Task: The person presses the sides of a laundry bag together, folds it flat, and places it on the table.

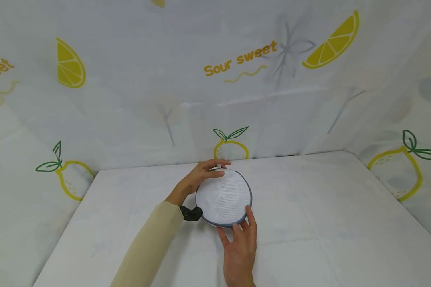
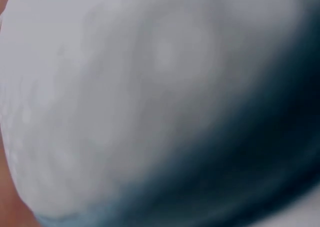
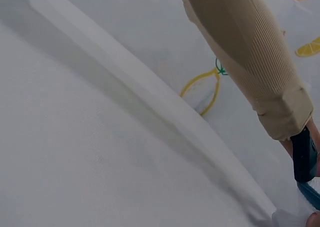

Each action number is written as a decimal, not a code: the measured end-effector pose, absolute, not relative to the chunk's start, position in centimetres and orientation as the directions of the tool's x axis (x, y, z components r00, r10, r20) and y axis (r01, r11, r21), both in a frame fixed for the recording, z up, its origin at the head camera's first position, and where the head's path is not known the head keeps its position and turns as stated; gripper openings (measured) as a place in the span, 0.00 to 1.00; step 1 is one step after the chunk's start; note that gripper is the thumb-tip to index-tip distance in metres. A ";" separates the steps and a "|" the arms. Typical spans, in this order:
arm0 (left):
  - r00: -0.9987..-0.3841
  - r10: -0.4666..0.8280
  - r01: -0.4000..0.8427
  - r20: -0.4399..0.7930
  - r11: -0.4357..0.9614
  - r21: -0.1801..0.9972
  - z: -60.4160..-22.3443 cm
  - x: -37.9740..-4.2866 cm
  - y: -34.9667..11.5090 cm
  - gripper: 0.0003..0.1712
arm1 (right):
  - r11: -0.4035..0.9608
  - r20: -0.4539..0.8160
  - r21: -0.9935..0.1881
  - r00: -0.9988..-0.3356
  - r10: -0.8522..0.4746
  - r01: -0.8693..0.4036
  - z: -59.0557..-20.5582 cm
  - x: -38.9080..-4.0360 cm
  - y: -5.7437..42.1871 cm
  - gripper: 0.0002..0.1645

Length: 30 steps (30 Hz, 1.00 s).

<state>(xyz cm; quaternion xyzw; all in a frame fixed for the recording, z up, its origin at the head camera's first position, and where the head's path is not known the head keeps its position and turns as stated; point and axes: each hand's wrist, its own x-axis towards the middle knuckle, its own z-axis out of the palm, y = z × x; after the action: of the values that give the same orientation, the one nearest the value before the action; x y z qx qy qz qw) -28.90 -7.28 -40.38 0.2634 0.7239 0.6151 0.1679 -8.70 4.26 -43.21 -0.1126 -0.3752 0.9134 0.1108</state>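
Note:
A round white mesh laundry bag (image 1: 224, 195) with grey-blue piping is held up between both hands in the head view. Its upper left edge is gripped by my left hand (image 1: 201, 175), thumb over the mesh face and fingers behind, close to a small pale tab. From below, my right hand (image 1: 240, 255) holds the lower rim with fingertips spread along the piping. Blurred white mesh (image 2: 110, 102) and a dark teal edge (image 2: 240, 152) fill the left wrist view. Only a sliver of blue piping (image 3: 311, 194) shows in the right wrist view, beside a fingertip.
A white-covered table (image 1: 319, 223) lies beneath the hands. Behind it hangs a white curtain (image 1: 129, 115) printed with lemons and lettering. The left arm wears a beige sleeve (image 1: 151, 243), with a black device (image 1: 192, 214) at the wrist, close to the bag's edge.

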 end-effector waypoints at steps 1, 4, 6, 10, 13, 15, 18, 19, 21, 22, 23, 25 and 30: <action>-0.806 0.588 0.164 0.072 0.105 0.981 -40.4 -28.9 -7.3 0.22 | -0.689 -0.124 -0.716 -0.951 0.282 -0.111 -43.2 -8.8 4.3 0.34; -0.805 0.592 0.124 0.035 0.110 0.986 -40.6 -28.7 -7.2 0.23 | -0.682 -0.112 -0.723 -0.956 0.270 -0.108 -43.2 -9.2 4.3 0.34; -0.805 0.593 0.102 0.013 0.118 0.988 -40.7 -28.6 -7.1 0.24 | -0.686 -0.092 -0.718 -0.961 0.262 -0.119 -43.3 -9.4 4.4 0.33; -0.799 0.601 0.068 -0.018 0.120 0.990 -40.9 -28.4 -7.1 0.25 | -0.690 -0.069 -0.712 -0.964 0.258 -0.134 -43.3 -9.9 4.3 0.33; -0.790 0.611 0.030 -0.043 0.109 0.994 -41.0 -28.2 -7.1 0.23 | -0.688 -0.072 -0.712 -0.959 0.274 -0.143 -43.4 -10.4 4.2 0.34; -0.784 0.618 0.010 -0.060 0.109 0.994 -41.0 -28.1 -7.1 0.22 | -0.688 -0.083 -0.711 -0.954 0.287 -0.145 -43.4 -10.6 4.1 0.34; -0.775 0.626 -0.025 -0.091 0.113 0.993 -41.2 -28.2 -7.1 0.21 | -0.685 -0.096 -0.714 -0.949 0.300 -0.144 -43.6 -11.1 4.0 0.35; -0.771 0.629 -0.035 -0.100 0.115 0.993 -41.2 -28.2 -7.1 0.21 | -0.685 -0.099 -0.714 -0.948 0.302 -0.144 -43.6 -11.2 3.9 0.35; -0.760 0.639 -0.052 -0.115 0.117 0.992 -41.3 -28.2 -7.2 0.20 | -0.682 -0.099 -0.716 -0.947 0.306 -0.146 -43.7 -11.4 3.9 0.35; -0.752 0.648 -0.060 -0.120 0.113 0.992 -41.3 -28.2 -7.2 0.20 | -0.679 -0.100 -0.720 -0.946 0.308 -0.145 -43.8 -11.5 3.8 0.35; -0.744 0.657 -0.066 -0.121 0.108 0.992 -41.3 -28.2 -7.2 0.20 | -0.675 -0.102 -0.723 -0.945 0.310 -0.143 -43.8 -11.6 3.8 0.35; -0.728 0.675 -0.068 -0.120 0.103 0.992 -41.3 -28.2 -7.2 0.19 | -0.674 -0.102 -0.724 -0.944 0.314 -0.146 -43.9 -11.7 3.8 0.35; -0.706 0.696 -0.067 -0.126 0.111 0.992 -41.6 -28.2 -7.2 0.20 | -0.671 -0.099 -0.722 -0.935 0.342 -0.169 -44.0 -12.1 3.5 0.35</action>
<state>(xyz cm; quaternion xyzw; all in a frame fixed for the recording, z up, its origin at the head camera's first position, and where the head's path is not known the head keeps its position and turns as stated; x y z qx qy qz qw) -28.18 -7.19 -41.57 0.2313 0.6799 0.6253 0.3054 -12.15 3.52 -43.98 -0.1136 -0.3806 0.9069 0.1407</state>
